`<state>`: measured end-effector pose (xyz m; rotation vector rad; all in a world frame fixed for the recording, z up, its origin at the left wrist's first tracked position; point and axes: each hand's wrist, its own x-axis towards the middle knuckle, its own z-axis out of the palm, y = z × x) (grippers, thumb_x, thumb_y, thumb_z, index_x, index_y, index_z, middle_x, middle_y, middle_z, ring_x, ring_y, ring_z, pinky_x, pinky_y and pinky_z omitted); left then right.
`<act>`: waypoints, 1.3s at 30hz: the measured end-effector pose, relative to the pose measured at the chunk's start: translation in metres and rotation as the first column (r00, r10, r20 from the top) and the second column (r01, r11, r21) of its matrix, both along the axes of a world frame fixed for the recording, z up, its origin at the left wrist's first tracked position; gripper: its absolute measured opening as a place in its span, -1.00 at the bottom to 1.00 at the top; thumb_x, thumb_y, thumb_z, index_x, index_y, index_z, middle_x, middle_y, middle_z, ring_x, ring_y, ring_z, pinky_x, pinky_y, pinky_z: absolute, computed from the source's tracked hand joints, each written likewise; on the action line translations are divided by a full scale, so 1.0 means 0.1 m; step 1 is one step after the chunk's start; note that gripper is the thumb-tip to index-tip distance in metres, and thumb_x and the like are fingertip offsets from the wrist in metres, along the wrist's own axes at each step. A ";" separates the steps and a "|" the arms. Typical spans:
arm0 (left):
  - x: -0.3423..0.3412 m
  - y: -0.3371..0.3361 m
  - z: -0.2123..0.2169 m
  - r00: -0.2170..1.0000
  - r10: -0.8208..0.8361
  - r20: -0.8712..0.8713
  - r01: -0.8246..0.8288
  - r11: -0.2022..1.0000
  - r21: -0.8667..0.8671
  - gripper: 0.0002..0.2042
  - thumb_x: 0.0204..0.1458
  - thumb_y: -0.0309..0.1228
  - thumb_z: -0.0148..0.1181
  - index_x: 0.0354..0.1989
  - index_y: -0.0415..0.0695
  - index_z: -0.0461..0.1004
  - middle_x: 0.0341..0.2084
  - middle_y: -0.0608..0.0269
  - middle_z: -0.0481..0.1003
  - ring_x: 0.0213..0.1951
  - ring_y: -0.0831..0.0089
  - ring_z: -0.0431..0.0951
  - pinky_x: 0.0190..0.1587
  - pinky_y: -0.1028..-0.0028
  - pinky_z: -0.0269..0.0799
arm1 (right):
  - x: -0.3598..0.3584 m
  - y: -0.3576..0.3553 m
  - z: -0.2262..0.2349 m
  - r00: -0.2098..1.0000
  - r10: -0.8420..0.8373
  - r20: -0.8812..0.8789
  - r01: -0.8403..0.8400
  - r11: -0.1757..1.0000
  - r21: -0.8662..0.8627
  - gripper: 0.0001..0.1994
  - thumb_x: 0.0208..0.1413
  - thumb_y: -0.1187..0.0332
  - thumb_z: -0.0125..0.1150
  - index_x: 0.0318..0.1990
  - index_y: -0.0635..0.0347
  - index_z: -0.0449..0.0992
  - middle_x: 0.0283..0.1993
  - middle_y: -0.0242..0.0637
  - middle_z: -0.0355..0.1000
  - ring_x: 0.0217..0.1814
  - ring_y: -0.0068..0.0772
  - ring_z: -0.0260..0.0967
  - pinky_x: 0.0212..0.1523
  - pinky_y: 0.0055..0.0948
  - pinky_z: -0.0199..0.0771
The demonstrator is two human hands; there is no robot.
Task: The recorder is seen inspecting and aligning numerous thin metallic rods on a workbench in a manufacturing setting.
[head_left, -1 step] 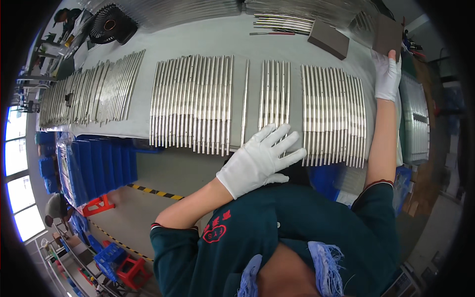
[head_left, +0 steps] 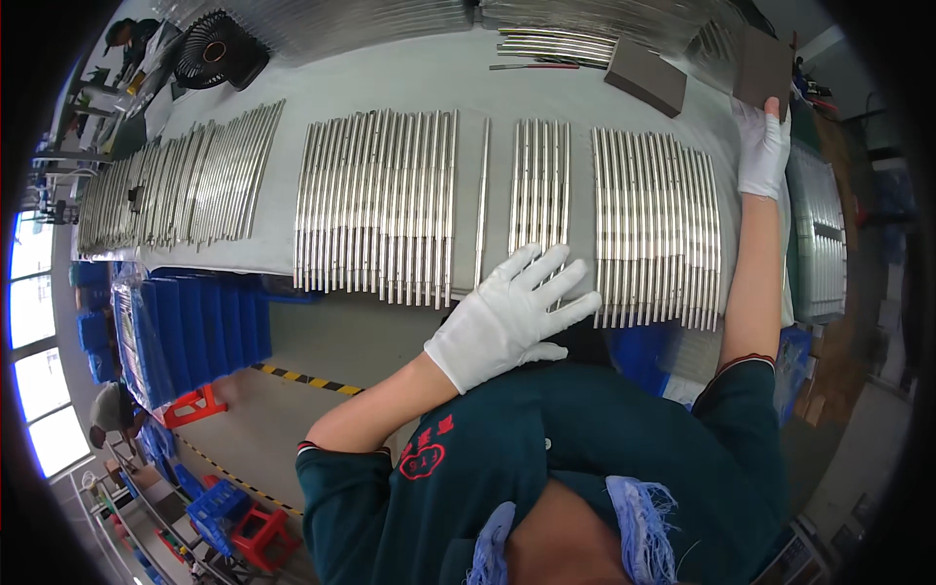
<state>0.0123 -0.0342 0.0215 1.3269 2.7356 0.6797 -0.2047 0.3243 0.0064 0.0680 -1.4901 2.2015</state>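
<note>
My left hand (head_left: pixel 514 310), in a white glove, lies with fingers spread over the near ends of a small group of silver metal rods (head_left: pixel 540 180). To its left one single rod (head_left: pixel 483 200) lies by itself. At the far right my right hand (head_left: pixel 763 151), also gloved, is closed on a dark grey-brown block (head_left: pixel 763 68), thumb on the near face and most fingers hidden. Larger rows of metal rods (head_left: pixel 375 200) and rods (head_left: pixel 655 224) lie side by side on either side of the small group.
A row of thinner rods (head_left: pixel 180 185) lies at the left. Farther back are a second block (head_left: pixel 645 76), a bundle of rods (head_left: pixel 556 46) and a black fan (head_left: pixel 216 49). Clear plastic packs (head_left: pixel 361 24) line the table's back edge. Blue bins (head_left: pixel 210 317) stand below left.
</note>
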 end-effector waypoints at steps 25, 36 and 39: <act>-0.01 -0.01 -0.02 0.997 -0.076 -0.018 0.076 0.997 0.017 -0.24 -0.11 0.03 0.35 0.26 -0.05 0.29 0.21 0.06 0.30 0.30 -0.02 0.25 0.36 0.05 0.13 | -0.13 0.21 -0.18 0.995 0.077 0.070 -0.043 0.918 -0.393 -0.60 0.30 0.24 0.16 0.20 0.19 0.36 0.21 -0.10 0.38 0.26 -0.12 0.31 0.36 -0.07 0.27; -0.11 -0.14 0.11 0.927 0.346 -0.143 -0.372 0.893 -0.254 0.26 -0.47 0.49 0.22 0.25 -0.44 0.23 0.17 -0.39 0.29 0.31 -0.26 0.20 0.39 -0.11 -0.08 | -0.10 0.28 -0.25 0.995 0.091 0.030 -0.080 0.965 -0.251 -0.59 0.25 0.20 0.23 0.16 0.15 0.36 0.06 -0.17 0.46 0.10 -0.15 0.43 0.22 -0.10 0.44; -0.14 -0.09 0.12 0.947 0.298 -0.122 -0.320 0.914 -0.248 0.23 -0.45 0.45 0.26 0.26 -0.43 0.23 0.14 -0.40 0.32 0.30 -0.25 0.22 0.39 -0.11 -0.08 | -0.08 0.21 -0.23 0.997 0.080 0.008 -0.075 0.967 -0.244 -0.54 0.21 0.18 0.29 0.16 0.18 0.35 0.04 -0.17 0.46 0.07 -0.15 0.44 0.20 -0.11 0.47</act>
